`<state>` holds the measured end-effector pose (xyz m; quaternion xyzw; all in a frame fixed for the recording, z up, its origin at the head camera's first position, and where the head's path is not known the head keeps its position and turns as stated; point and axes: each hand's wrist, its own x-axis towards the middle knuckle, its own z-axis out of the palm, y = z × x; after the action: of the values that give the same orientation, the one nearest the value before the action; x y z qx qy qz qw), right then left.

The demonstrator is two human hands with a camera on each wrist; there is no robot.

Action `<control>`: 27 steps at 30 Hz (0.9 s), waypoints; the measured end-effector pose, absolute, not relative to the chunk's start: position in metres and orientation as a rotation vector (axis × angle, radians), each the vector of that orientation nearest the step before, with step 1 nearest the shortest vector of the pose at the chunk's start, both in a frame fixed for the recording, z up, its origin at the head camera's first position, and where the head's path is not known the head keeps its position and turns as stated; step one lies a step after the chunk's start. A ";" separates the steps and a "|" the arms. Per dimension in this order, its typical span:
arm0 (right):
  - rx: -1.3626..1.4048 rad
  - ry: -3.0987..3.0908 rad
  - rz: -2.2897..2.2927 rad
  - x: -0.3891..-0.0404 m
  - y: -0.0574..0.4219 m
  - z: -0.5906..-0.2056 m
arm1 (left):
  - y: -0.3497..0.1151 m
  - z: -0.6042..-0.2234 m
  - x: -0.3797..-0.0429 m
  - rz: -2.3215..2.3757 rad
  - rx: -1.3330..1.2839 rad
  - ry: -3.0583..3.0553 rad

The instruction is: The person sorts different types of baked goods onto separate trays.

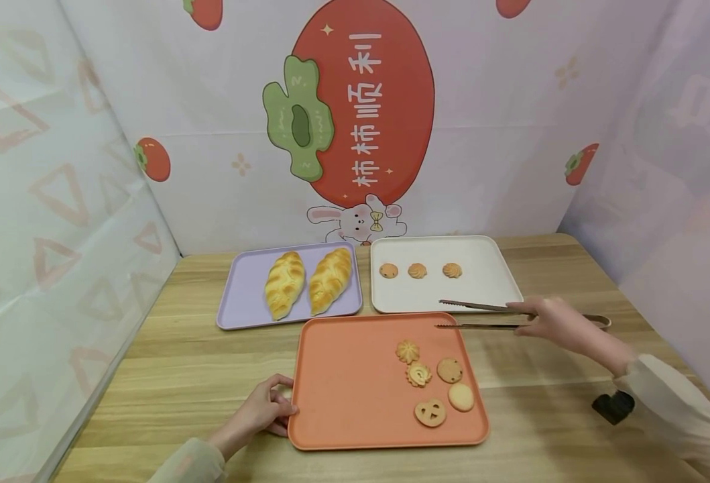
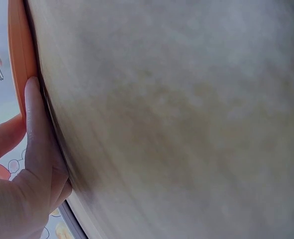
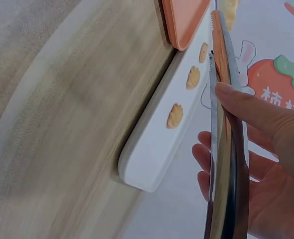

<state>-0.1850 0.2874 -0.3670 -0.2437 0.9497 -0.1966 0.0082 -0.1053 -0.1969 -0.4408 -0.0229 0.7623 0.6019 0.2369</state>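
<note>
My right hand [image 1: 556, 325] holds metal tongs [image 1: 487, 306] with the arms spread apart. Their tips hang over the gap between the white tray [image 1: 445, 298] and the orange tray [image 1: 342, 376], with nothing between them. In the right wrist view the thumb lies along one arm of the tongs [image 3: 231, 149] and the fingers go round the other. At the orange tray's left edge, my left hand [image 1: 264, 406] pinches the rim; the left wrist view shows fingers against its outer wall [image 2: 22, 55]. Several cookies [image 1: 449, 370] lie on that tray's right half, including a pretzel-shaped one [image 1: 430, 412].
Three small cookies [image 1: 418, 270] lie in a row on the white tray. Left of it, a lilac tray [image 1: 240, 295] bears two long bread loaves [image 1: 285, 285]. A printed cloth [image 1: 210, 201] walls the wooden table [image 1: 198, 362] at the back and sides.
</note>
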 end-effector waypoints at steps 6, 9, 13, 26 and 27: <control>-0.811 2.939 -0.578 -0.174 0.286 -0.365 | -0.197 -0.441 -0.105 1.657 -0.060 2.084; -0.826 2.919 -0.565 -0.169 0.284 -0.363 | -0.197 -0.442 -0.105 1.660 -0.059 2.085; -0.836 2.905 -0.553 -0.164 0.282 -0.362 | -0.197 -0.442 -0.105 1.661 -0.057 2.093; -0.961 2.855 -0.477 -0.154 0.282 -0.359 | -0.197 -0.442 -0.105 1.649 -0.066 2.103; -0.973 2.856 -0.470 -0.153 0.282 -0.360 | -0.197 -0.442 -0.105 1.648 -0.067 2.103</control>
<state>-0.1532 0.2817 -0.3596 -0.3184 0.9344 -0.1539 0.0441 -0.1052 -0.1966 -0.4416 -0.0244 0.7654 0.5998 0.2321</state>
